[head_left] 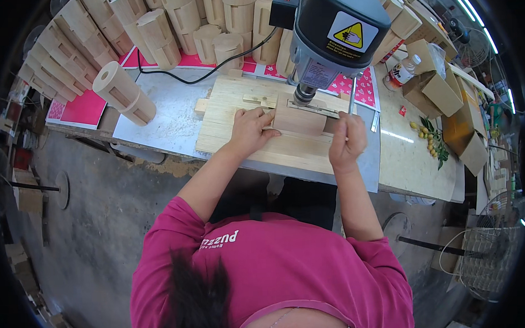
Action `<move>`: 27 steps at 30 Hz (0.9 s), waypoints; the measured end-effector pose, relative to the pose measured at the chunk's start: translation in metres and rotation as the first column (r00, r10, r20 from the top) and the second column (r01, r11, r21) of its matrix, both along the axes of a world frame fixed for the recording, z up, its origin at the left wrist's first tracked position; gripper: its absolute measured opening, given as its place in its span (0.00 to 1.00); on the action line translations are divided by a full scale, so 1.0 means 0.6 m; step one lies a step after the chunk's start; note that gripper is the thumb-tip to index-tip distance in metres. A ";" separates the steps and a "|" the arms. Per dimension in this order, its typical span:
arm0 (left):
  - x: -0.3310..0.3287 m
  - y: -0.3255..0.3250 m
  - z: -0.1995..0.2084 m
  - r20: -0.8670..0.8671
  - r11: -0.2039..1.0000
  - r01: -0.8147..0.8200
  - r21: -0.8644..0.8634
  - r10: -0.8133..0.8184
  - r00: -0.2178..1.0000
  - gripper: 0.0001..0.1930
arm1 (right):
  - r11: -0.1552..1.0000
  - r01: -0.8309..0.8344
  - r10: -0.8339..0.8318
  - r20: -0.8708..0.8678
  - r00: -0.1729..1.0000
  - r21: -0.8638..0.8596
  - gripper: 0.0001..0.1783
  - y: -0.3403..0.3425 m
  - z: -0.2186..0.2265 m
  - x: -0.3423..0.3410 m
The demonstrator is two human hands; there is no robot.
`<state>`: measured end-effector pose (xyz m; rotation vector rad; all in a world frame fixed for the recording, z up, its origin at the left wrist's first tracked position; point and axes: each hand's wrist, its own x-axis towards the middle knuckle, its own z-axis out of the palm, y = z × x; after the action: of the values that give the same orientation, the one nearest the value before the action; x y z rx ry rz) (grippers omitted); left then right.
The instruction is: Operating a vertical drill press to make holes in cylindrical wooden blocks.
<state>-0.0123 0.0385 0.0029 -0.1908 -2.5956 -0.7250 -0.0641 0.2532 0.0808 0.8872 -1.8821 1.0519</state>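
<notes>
A drill press (pixel 327 43) with a dark motor cover stands over the bench, its chuck (pixel 304 95) just above a pale wooden block (pixel 298 119). The block lies on a flat wooden board (pixel 226 110), against a narrow metal strip (pixel 315 108) at its far edge. My left hand (pixel 251 129) grips the block's left end, thumb on the near side and fingers on the far side. To the right of the block, my right hand (pixel 347 139) is closed round the lower end of the press's metal lever (pixel 352 97). The drill tip is hidden from sight.
Several grooved wooden cylinders (pixel 157 37) stand stacked along the back left; a separate stack (pixel 124 93) stands nearer. A black cable (pixel 199 79) crosses the bench. At right are a bottle (pixel 402 71), small yellow fruit with leaves (pixel 429 139) and open cardboard boxes (pixel 442 94).
</notes>
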 end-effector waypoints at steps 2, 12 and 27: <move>-0.001 0.004 0.004 0.011 1.000 0.002 0.006 -0.002 1.000 0.25 | 1.000 0.012 -0.013 -0.064 0.998 -0.016 0.06 -0.001 -0.024 -0.015; -0.001 -0.005 -0.006 -0.022 0.999 -0.036 -0.025 0.036 0.999 0.26 | 0.992 0.024 -0.016 0.070 0.997 -0.122 0.06 -0.004 0.165 -0.041; 0.048 -0.113 0.048 -0.414 0.951 -0.217 0.221 0.293 0.862 0.27 | 0.997 -0.046 0.070 0.534 0.843 -0.058 0.21 0.049 0.142 -0.133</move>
<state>0.0167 -0.0293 0.0319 0.0417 -2.0624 -0.7016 -0.1442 0.2829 0.1662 0.6659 -2.2846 1.4900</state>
